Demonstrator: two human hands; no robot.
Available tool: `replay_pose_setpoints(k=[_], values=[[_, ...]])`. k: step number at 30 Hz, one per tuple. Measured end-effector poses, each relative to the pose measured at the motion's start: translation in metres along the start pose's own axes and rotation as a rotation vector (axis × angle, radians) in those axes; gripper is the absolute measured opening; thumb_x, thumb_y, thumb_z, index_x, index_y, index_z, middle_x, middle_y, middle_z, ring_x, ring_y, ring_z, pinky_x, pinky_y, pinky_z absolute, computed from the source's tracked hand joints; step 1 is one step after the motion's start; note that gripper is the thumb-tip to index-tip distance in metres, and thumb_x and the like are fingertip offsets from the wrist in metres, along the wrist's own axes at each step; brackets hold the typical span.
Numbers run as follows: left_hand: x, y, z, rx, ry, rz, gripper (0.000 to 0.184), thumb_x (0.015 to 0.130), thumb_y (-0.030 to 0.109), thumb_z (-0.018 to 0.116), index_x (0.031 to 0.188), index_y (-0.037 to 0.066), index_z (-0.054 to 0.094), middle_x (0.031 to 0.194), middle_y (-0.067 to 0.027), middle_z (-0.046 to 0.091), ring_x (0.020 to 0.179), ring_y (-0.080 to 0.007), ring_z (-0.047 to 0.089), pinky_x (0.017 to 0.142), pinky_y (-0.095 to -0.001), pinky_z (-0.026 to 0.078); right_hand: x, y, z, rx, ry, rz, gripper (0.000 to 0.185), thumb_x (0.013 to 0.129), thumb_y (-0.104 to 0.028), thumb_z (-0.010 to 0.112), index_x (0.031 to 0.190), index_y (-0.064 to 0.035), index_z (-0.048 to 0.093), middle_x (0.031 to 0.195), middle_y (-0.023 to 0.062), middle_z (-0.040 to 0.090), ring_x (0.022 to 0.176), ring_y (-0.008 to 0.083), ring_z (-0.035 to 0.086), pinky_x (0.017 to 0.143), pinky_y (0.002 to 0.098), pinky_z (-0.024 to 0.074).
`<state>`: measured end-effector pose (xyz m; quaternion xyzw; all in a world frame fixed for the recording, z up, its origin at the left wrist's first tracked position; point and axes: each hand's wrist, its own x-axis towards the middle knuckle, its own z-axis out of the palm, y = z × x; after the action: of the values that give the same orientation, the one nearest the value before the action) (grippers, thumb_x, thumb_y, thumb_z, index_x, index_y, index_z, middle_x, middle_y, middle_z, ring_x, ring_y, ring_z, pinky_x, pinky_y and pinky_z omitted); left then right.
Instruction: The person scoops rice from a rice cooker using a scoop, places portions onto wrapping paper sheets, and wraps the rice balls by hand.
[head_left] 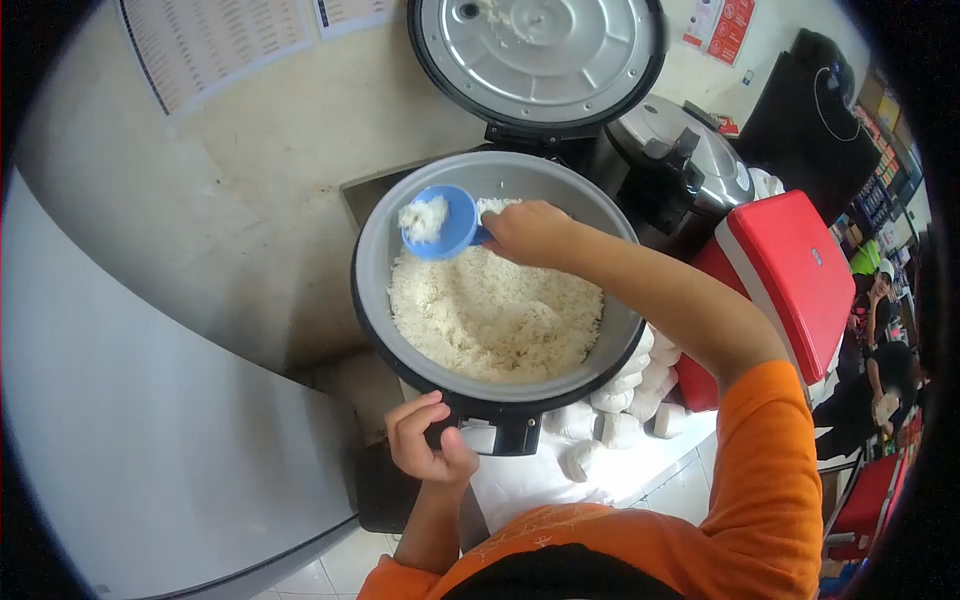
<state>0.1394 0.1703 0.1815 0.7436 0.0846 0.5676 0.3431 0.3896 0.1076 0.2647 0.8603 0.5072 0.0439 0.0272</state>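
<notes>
A large cooker pot (385,345) with a grey inside stands open and holds white rice (500,305). My right hand (530,233) reaches over the pot, closed round the handle of a blue scoop (458,222). Some rice clings in the scoop, near the pot's left wall. My left hand (430,440) is at the front of the pot beside its black handle, fingers curled and thumb raised. Whether it grips the handle's edge is hard to tell. The cooker's raised metal lid (540,50) has rice grains stuck on it.
Behind on the right is a second, closed cooker (680,150). A red cooler box (790,280) stands right of my right arm. Several white wrapped bundles (620,430) lie by the pot. A grey-white panel (160,400) fills the left. People are at the far right.
</notes>
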Motion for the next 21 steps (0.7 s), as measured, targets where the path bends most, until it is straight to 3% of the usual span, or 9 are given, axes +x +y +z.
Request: replay_pose_setpoints(k=[1, 3, 4, 7, 11, 14, 19, 20, 21], values=[[0.0, 0.0, 0.001, 0.012, 0.013, -0.007, 0.037, 0.089, 0.035, 0.044, 0.077, 0.001, 0.053, 0.079, -0.0129, 0.056, 0.073, -0.0237, 0.054, 0.066, -0.0329, 0.043, -0.01, -0.004, -0.006, -0.005, 0.012, 0.0, 0.019, 0.084, -0.02, 0.052, 0.083, -0.0036, 0.061, 0.074, 0.0137, 0.065, 0.075, 0.0272, 0.066, 0.069, 0.0407, 0.0515], [0.0, -0.002, 0.003, -0.005, 0.035, 0.046, 0.034, 0.089, 0.031, 0.045, 0.079, 0.0, 0.053, 0.081, -0.0134, 0.056, 0.072, -0.0227, 0.053, 0.064, -0.0314, 0.044, -0.033, -0.011, -0.013, -0.152, 0.016, -0.186, 0.027, 0.082, -0.032, 0.058, 0.081, -0.0049, 0.058, 0.065, 0.0104, 0.062, 0.06, 0.0263, 0.063, 0.06, 0.0382, 0.0503], [-0.002, -0.003, 0.005, -0.017, 0.073, 0.043, 0.031, 0.089, 0.028, 0.045, 0.079, 0.0, 0.053, 0.082, -0.0137, 0.056, 0.071, -0.0219, 0.053, 0.062, -0.0298, 0.044, -0.04, -0.011, 0.0, -0.211, 0.129, -0.288, 0.026, 0.081, -0.032, 0.059, 0.079, -0.0067, 0.058, 0.061, 0.0076, 0.06, 0.055, 0.0246, 0.061, 0.057, 0.0367, 0.0494], [-0.006, -0.007, 0.008, -0.057, 0.096, 0.08, 0.023, 0.089, 0.019, 0.044, 0.082, -0.001, 0.051, 0.086, -0.0143, 0.054, 0.07, -0.0195, 0.052, 0.056, -0.0254, 0.045, -0.064, -0.038, -0.003, -0.274, 0.141, -0.366, 0.026, 0.08, -0.032, 0.059, 0.078, -0.0067, 0.057, 0.06, 0.0067, 0.059, 0.053, 0.0235, 0.06, 0.056, 0.0357, 0.0489], [-0.005, -0.001, 0.012, -0.133, 0.173, 0.014, 0.015, 0.088, 0.011, 0.045, 0.084, -0.003, 0.05, 0.085, -0.0147, 0.054, 0.071, -0.0206, 0.053, 0.054, -0.0241, 0.048, -0.093, -0.037, -0.018, -0.001, 0.047, -0.165, 0.029, 0.082, -0.033, 0.058, 0.084, -0.0044, 0.059, 0.067, 0.0124, 0.062, 0.066, 0.0303, 0.063, 0.062, 0.0407, 0.0496], [-0.005, 0.001, 0.012, -0.125, 0.173, 0.002, 0.018, 0.09, 0.013, 0.044, 0.086, -0.004, 0.051, 0.087, -0.0144, 0.053, 0.071, -0.0212, 0.053, 0.054, -0.0243, 0.049, -0.116, -0.041, -0.023, 0.147, 0.018, -0.011, 0.031, 0.082, -0.035, 0.058, 0.087, -0.004, 0.062, 0.072, 0.0162, 0.063, 0.072, 0.0346, 0.063, 0.065, 0.0433, 0.0495], [-0.011, -0.017, 0.011, -0.072, 0.162, -0.05, 0.028, 0.094, 0.021, 0.044, 0.093, -0.005, 0.053, 0.088, -0.014, 0.053, 0.067, -0.021, 0.054, 0.059, -0.0267, 0.051, -0.182, -0.043, -0.029, 0.428, 0.136, 0.17, 0.034, 0.081, -0.035, 0.059, 0.083, -0.0015, 0.063, 0.074, 0.0197, 0.062, 0.072, 0.0377, 0.061, 0.066, 0.0439, 0.0494], [-0.013, -0.025, 0.008, -0.086, 0.109, -0.114, 0.027, 0.096, 0.021, 0.041, 0.096, -0.004, 0.052, 0.096, -0.0169, 0.056, 0.078, -0.0237, 0.058, 0.069, -0.0304, 0.053, -0.199, -0.042, -0.017, 0.457, 0.183, 0.23, 0.036, 0.08, -0.037, 0.06, 0.08, -0.0008, 0.062, 0.072, 0.0197, 0.062, 0.07, 0.0386, 0.06, 0.064, 0.0442, 0.0492], [-0.012, -0.024, 0.008, -0.051, 0.113, -0.09, 0.027, 0.096, 0.02, 0.042, 0.097, -0.005, 0.051, 0.097, -0.018, 0.057, 0.077, -0.0246, 0.058, 0.068, -0.0315, 0.054, -0.226, -0.046, -0.016, 0.427, 0.262, 0.243, 0.037, 0.079, -0.037, 0.06, 0.079, -0.0006, 0.061, 0.07, 0.0193, 0.061, 0.067, 0.0392, 0.059, 0.062, 0.0447, 0.049]])
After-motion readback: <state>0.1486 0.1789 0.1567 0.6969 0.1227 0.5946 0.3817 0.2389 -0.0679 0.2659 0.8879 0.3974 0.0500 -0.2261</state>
